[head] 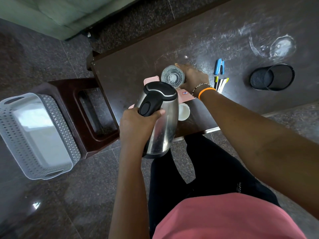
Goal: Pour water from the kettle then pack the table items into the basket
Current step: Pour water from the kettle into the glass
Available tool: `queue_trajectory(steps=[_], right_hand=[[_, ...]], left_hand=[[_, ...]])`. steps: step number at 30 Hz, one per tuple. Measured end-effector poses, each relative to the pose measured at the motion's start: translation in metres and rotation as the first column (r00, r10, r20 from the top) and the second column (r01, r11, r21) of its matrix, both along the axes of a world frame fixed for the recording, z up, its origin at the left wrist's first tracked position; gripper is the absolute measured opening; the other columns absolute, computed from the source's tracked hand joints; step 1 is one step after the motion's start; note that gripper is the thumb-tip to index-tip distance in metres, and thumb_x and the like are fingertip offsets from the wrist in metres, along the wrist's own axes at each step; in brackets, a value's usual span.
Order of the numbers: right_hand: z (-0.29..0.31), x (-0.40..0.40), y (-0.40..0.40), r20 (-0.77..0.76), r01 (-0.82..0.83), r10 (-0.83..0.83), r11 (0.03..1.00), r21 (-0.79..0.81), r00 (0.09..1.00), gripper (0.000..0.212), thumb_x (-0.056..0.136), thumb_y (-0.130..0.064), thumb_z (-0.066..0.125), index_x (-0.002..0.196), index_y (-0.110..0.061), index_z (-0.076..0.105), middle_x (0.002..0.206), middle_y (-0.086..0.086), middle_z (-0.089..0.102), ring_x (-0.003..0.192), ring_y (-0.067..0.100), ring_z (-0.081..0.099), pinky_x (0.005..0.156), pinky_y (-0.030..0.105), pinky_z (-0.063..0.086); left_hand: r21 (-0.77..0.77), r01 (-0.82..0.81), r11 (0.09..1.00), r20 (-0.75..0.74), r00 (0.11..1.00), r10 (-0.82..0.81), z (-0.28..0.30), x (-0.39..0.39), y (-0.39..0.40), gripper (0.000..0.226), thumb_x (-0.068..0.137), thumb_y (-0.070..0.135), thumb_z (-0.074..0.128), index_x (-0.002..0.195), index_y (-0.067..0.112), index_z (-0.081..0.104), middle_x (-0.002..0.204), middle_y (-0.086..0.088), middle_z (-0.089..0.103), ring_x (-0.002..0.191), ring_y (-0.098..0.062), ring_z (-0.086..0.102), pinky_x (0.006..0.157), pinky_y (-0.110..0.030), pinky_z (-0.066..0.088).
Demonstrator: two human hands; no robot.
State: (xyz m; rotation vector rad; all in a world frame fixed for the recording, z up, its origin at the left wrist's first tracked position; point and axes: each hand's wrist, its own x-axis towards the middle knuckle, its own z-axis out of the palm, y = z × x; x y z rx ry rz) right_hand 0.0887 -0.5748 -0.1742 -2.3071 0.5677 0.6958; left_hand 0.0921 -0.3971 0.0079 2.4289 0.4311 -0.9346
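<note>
My left hand (136, 123) grips the black handle of a steel kettle (164, 118), which is lifted and tilted forward with its lid end at a clear glass (172, 75). My right hand (193, 77) wraps the right side of that glass, which has water in it. Both sit over a pink tray (185, 95) near the left end of the dark table (138, 66). A small white cup (183, 112) stands just right of the kettle body. The grey perforated basket (34, 135) rests on a brown stool at the left.
On the table to the right lie a blue stapler (219, 66), a few pens or markers (221, 83), and a black mesh pen holder (272, 77) on its side. The brown stool (93, 118) stands against the table's left end. My legs are below the table's front edge.
</note>
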Motion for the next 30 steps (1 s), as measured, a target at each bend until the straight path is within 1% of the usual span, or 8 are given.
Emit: queue_trajectory(steps=[4,9,12,15,18,22,26,30], right_hand=[[-0.0003,0.0008,-0.0005,-0.008,-0.001,0.001,1.0,0.002,1.0,0.069,0.081,-0.031,0.063,0.141,-0.034,0.031,0.146,0.002,0.04,0.126,0.029,0.05,0.102,0.048,0.045],[-0.0017,0.0006,-0.0003,-0.004,0.007,-0.007,1.0,-0.002,1.0,0.069,0.08,-0.033,0.065,0.14,-0.035,0.031,0.145,0.001,0.041,0.125,0.029,0.051,0.101,0.048,0.045],[-0.0029,0.0003,-0.0007,-0.005,0.007,-0.007,1.0,-0.003,1.0,0.071,0.079,-0.032,0.066,0.14,-0.035,0.031,0.144,0.002,0.042,0.125,0.029,0.051,0.099,0.047,0.045],[-0.0035,-0.0001,0.0001,0.004,0.013,-0.013,1.0,0.001,1.0,0.07,0.079,-0.031,0.066,0.14,-0.035,0.032,0.142,0.002,0.044,0.124,0.029,0.052,0.099,0.047,0.045],[-0.0034,-0.0005,0.0003,0.01,0.016,-0.016,1.0,0.006,1.0,0.07,0.079,-0.031,0.066,0.14,-0.034,0.032,0.143,0.001,0.044,0.125,0.029,0.051,0.1,0.048,0.046],[-0.0029,-0.0006,-0.0001,0.01,0.016,-0.016,1.0,0.005,1.0,0.07,0.079,-0.029,0.066,0.14,-0.034,0.032,0.142,0.002,0.044,0.124,0.029,0.051,0.1,0.047,0.046],[-0.002,-0.0001,-0.0008,-0.006,0.016,-0.015,1.0,0.02,1.0,0.07,0.079,-0.026,0.066,0.141,-0.034,0.032,0.146,0.002,0.04,0.127,0.028,0.049,0.102,0.048,0.044],[-0.0014,-0.0002,-0.0011,-0.008,0.016,-0.015,1.0,0.02,1.0,0.071,0.079,-0.028,0.065,0.141,-0.034,0.031,0.147,0.002,0.039,0.128,0.028,0.048,0.103,0.049,0.044]], left_hand=[[-0.011,0.015,1.0,0.008,1.0,-0.015,0.0,-0.0001,0.0002,0.034,0.062,0.045,0.079,0.055,0.02,0.057,0.067,-0.001,0.064,0.061,-0.015,0.062,0.051,-0.023,0.044],[-0.01,0.014,1.0,0.006,1.0,-0.014,-0.0011,0.0008,0.0004,0.034,0.062,0.046,0.079,0.057,0.019,0.058,0.064,-0.002,0.063,0.061,-0.018,0.063,0.055,-0.026,0.047],[-0.007,0.016,1.0,0.008,1.0,-0.016,-0.0016,0.001,0.0003,0.035,0.061,0.046,0.079,0.057,0.019,0.058,0.064,-0.001,0.063,0.061,-0.017,0.063,0.055,-0.026,0.048],[-0.004,0.009,1.0,0.002,1.0,-0.009,-0.0028,0.0015,0.0008,0.034,0.061,0.047,0.079,0.06,0.019,0.059,0.064,-0.001,0.063,0.063,-0.018,0.063,0.058,-0.027,0.05],[-0.02,0.0,1.0,0.0,1.0,0.0,-0.0034,0.0013,0.0019,0.033,0.062,0.046,0.079,0.061,0.019,0.059,0.063,0.0,0.063,0.064,-0.018,0.063,0.056,-0.025,0.049],[-0.018,0.01,1.0,0.0,1.0,-0.01,-0.0038,0.0004,0.0018,0.033,0.062,0.046,0.079,0.062,0.018,0.061,0.07,-0.004,0.065,0.065,-0.019,0.064,0.061,-0.03,0.052],[-0.028,0.008,1.0,0.013,1.0,-0.008,-0.0038,-0.0003,0.0018,0.035,0.062,0.044,0.079,0.054,0.018,0.058,0.066,-0.002,0.061,0.058,-0.016,0.059,0.051,-0.024,0.043],[-0.033,0.002,0.999,0.01,1.0,-0.001,-0.0048,0.0003,0.0012,0.034,0.061,0.044,0.08,0.054,0.019,0.058,0.06,0.0,0.059,0.056,-0.015,0.058,0.051,-0.023,0.041]])
